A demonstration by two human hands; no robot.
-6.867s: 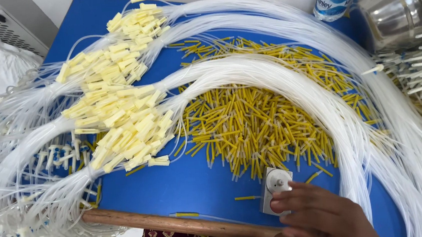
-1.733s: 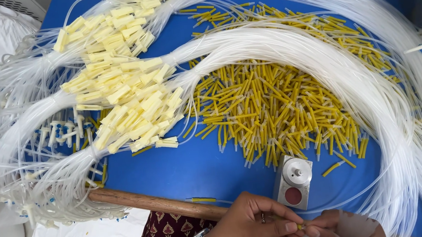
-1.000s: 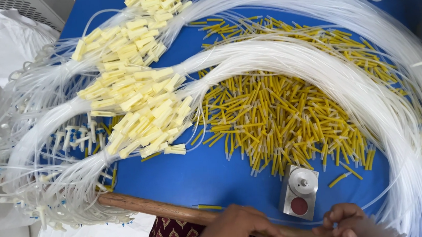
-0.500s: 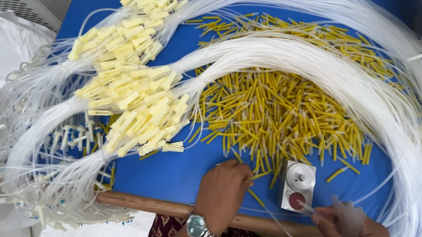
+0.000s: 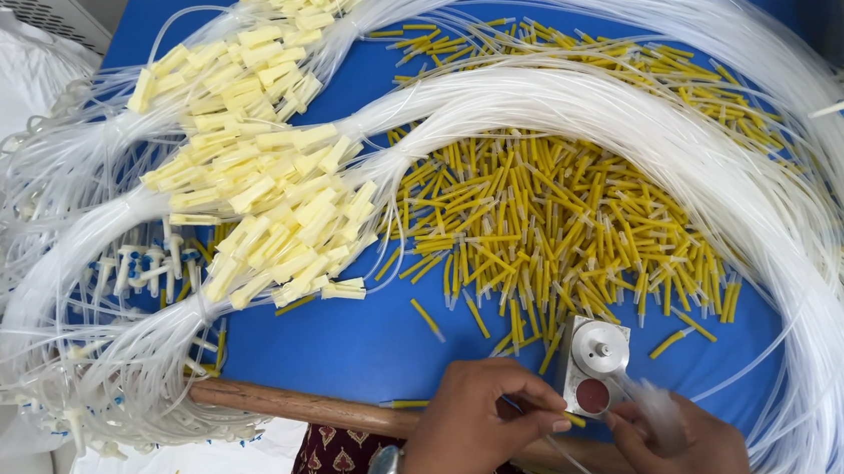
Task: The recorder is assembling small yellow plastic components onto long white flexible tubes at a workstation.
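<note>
At six o'clock the left hand (image 5: 476,418) pinches a yellow piece (image 5: 569,420) toward the tube end in the right hand (image 5: 674,438), while many loose yellow pieces (image 5: 562,226) seemingly remain unfitted.

A small box (image 5: 594,379) sits just before the tube pile (image 5: 562,226), between both hands.

Blue table (image 5: 350,343), edged near by a wooden stick (image 5: 295,405). Strewn with yellow tubes (image 5: 562,226) at centre, pale yellow caps (image 5: 268,189) left, white tubing bundles (image 5: 695,135) arching across. Small grey box (image 5: 595,364) near right.
</note>
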